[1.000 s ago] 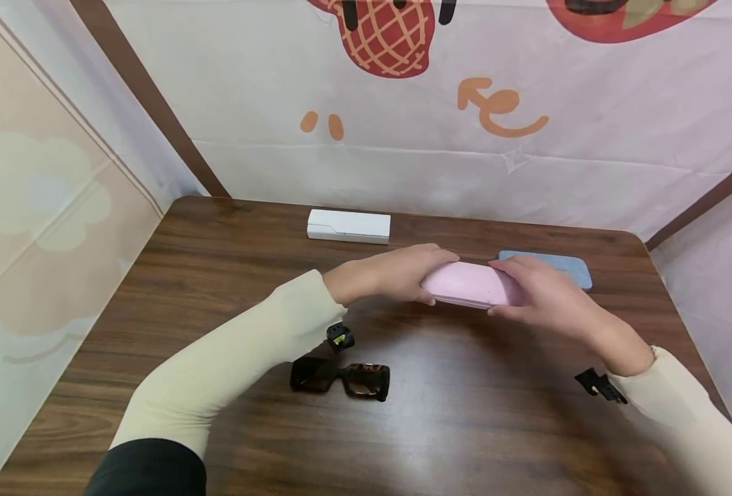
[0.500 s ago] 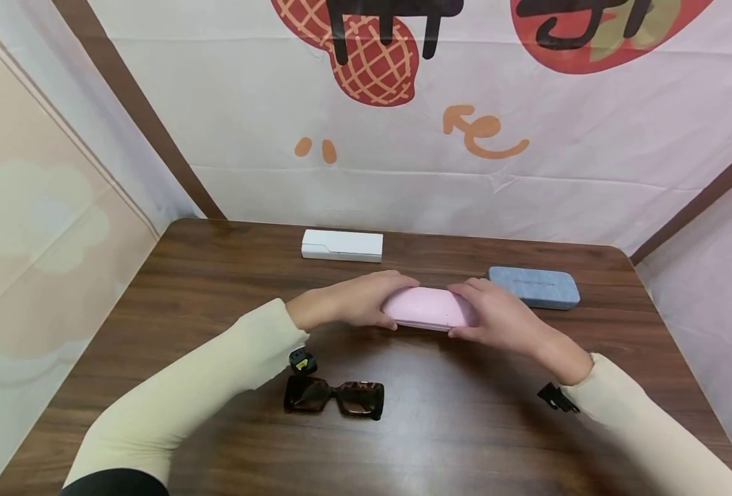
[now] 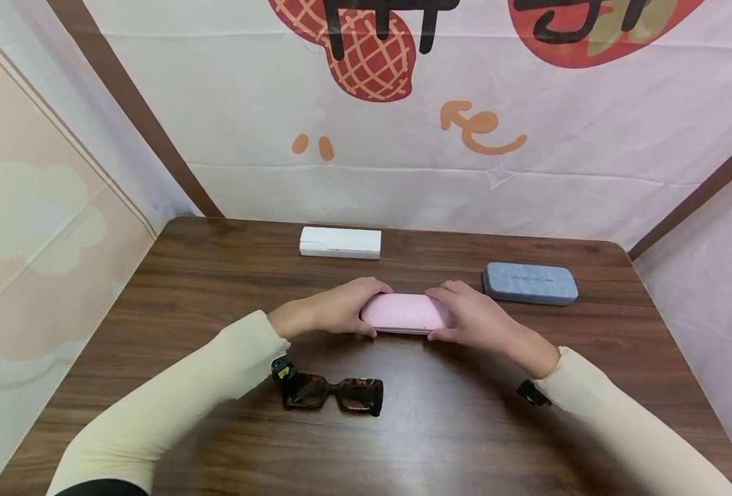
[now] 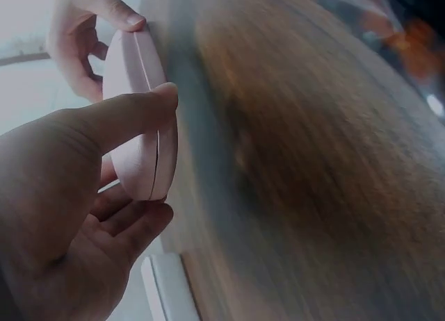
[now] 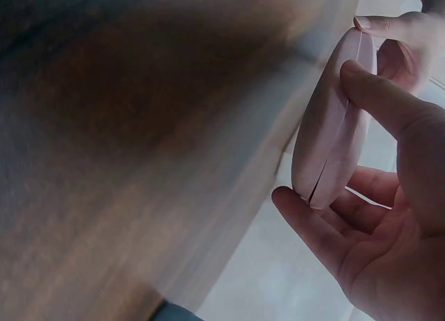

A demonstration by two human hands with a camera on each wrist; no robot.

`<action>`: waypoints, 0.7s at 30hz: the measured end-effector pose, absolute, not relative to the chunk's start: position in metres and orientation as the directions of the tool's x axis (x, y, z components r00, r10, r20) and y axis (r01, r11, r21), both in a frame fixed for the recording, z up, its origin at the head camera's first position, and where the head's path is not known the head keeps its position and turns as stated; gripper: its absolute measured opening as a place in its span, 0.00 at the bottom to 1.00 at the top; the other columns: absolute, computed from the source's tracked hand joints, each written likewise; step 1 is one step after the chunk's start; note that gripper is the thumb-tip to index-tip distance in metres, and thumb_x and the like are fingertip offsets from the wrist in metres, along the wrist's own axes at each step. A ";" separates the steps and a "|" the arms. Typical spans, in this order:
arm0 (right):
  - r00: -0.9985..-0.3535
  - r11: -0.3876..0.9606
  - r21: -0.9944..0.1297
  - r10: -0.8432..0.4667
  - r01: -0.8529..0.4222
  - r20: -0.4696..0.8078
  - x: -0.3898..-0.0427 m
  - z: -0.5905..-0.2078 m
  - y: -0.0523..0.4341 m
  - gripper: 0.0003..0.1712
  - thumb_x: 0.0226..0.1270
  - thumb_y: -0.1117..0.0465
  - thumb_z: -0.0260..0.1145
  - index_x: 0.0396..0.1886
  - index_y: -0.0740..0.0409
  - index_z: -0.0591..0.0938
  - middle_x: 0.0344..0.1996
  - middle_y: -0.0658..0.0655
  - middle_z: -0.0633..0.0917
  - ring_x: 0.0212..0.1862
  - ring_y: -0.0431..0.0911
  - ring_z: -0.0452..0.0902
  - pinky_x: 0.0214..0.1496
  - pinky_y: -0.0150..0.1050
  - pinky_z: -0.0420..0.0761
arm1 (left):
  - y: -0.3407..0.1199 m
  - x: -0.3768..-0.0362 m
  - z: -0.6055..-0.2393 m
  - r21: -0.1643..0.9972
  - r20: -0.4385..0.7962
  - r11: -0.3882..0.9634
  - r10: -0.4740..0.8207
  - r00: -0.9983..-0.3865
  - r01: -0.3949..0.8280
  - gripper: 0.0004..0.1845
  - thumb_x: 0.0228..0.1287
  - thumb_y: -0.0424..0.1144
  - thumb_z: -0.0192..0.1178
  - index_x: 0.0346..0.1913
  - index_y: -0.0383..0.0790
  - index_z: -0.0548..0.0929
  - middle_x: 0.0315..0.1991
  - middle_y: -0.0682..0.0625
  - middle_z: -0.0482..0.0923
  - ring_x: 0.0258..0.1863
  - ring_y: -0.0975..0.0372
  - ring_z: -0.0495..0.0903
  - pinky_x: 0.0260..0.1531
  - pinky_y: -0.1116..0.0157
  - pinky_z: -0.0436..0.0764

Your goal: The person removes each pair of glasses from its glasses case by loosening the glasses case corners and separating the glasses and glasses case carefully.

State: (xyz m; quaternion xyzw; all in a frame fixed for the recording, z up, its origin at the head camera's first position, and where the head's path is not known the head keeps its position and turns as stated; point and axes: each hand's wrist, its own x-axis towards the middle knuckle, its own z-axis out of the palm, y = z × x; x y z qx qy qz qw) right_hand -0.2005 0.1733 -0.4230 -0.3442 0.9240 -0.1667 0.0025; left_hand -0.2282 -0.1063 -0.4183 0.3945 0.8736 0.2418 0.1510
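Note:
A closed pink glasses case (image 3: 405,313) is held just over the middle of the brown table (image 3: 204,289). My left hand (image 3: 335,310) grips its left end and my right hand (image 3: 471,318) grips its right end. In the left wrist view the thumb (image 4: 132,109) lies across the pink case (image 4: 142,126) with the fingers curled under it. The right wrist view shows the pink case (image 5: 334,137) pinched between thumb (image 5: 389,99) and fingers, its seam shut. Dark tortoiseshell sunglasses (image 3: 335,394) lie folded on the table, nearer to me and by my left forearm.
A white case (image 3: 340,242) lies at the table's far edge. A blue-grey case (image 3: 529,283) sits at the far right. Printed cloth walls close in the table at the back and on both sides.
Both hands have carried the pink case leftward and toward me, away from the blue-grey case, and lower toward the table. The sunglasses have stayed put.

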 end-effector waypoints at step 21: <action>-0.766 0.725 -0.286 -0.641 -0.627 0.054 -0.204 -0.438 0.168 0.39 0.51 0.47 0.83 0.58 0.63 0.81 0.48 0.58 0.83 0.51 0.51 0.79 0.50 0.48 0.80 | -0.102 -0.228 -0.434 0.513 -0.079 0.605 0.740 -0.668 0.609 0.34 0.48 0.38 0.80 0.58 0.35 0.76 0.49 0.47 0.74 0.52 0.55 0.72 0.55 0.58 0.74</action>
